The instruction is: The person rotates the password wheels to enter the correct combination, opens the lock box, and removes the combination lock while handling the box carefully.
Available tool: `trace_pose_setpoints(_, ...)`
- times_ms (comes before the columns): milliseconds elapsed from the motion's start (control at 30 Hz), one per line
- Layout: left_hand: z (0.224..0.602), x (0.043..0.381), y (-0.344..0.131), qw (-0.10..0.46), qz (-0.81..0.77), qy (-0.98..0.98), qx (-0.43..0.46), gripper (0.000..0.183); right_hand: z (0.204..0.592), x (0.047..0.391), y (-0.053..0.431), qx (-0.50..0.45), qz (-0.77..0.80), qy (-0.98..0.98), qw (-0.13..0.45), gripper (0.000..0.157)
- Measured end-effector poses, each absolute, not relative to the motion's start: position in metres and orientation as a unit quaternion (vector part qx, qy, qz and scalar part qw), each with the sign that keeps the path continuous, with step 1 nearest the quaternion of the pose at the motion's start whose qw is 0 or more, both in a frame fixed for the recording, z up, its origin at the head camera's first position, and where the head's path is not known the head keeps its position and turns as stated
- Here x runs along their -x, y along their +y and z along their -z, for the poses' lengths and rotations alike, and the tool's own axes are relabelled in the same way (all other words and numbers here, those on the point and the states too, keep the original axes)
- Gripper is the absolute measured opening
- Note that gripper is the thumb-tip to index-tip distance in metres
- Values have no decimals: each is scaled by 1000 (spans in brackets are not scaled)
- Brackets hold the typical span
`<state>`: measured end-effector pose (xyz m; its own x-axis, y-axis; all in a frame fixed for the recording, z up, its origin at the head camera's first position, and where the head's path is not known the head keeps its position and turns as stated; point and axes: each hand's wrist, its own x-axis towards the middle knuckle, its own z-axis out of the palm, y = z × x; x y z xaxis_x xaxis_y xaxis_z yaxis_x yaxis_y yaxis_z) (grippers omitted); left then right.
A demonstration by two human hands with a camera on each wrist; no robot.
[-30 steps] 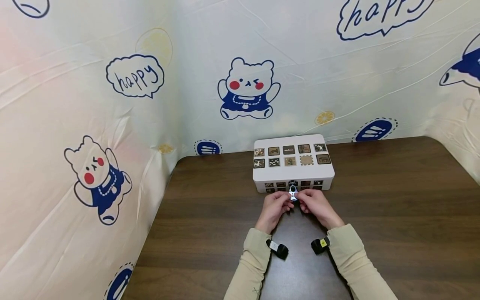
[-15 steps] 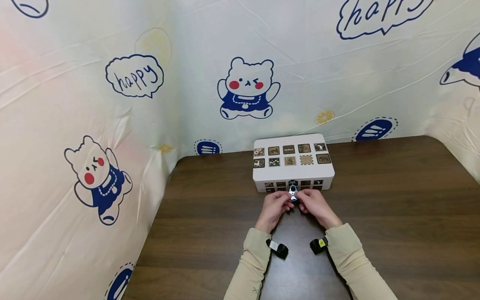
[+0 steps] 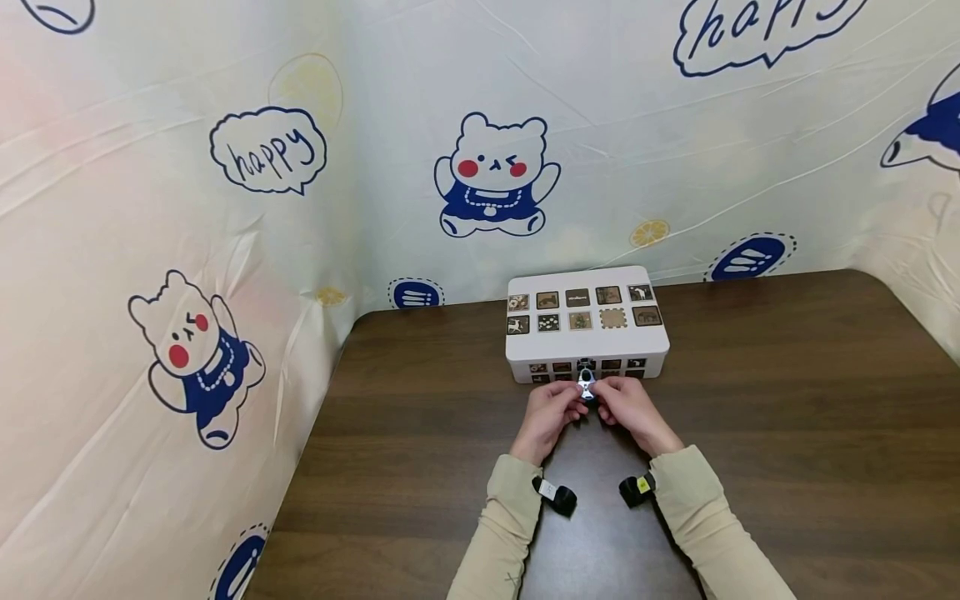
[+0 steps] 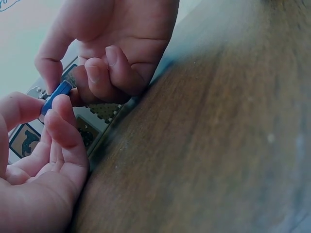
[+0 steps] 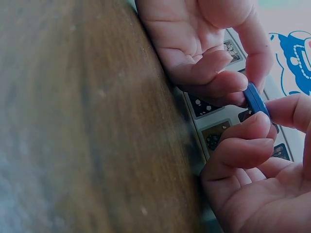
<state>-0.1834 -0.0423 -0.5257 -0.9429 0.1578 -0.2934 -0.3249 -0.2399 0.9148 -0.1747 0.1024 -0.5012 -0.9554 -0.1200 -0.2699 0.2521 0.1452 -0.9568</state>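
Observation:
A white box [image 3: 592, 343] with rows of brown and black square pictures stands at the back of the table. At the middle of its front is a metal clasp [image 3: 586, 364]. A small silver-and-blue padlock [image 3: 587, 385] is at this clasp; whether its shackle is locked cannot be told. My left hand [image 3: 547, 417] pinches the padlock from the left between thumb and finger, and my right hand [image 3: 636, 415] pinches it from the right. In the left wrist view the padlock's blue edge [image 4: 57, 97] shows between the fingertips of both hands.
The brown wooden table [image 3: 420, 467] stretches out on both sides of the box. A pale printed cloth [image 3: 390, 167] with bear drawings hangs behind and to the left. Black straps with small devices [image 3: 558, 498] sit on both wrists.
Almost nothing moves. My right wrist has shifted slightly to the left, while both hands keep hold of the padlock in the same spot.

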Motion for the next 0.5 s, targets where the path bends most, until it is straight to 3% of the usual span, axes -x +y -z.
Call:
trace_pose_setpoints(200, 513, 178, -43, 153, -779, 604, 64, 13, 499, 174, 102, -43, 651, 746, 137, 23)
trace_pose_setpoints(500, 526, 183, -41, 143, -787, 596, 73, 15, 499, 173, 105, -31, 656, 741, 138, 20)
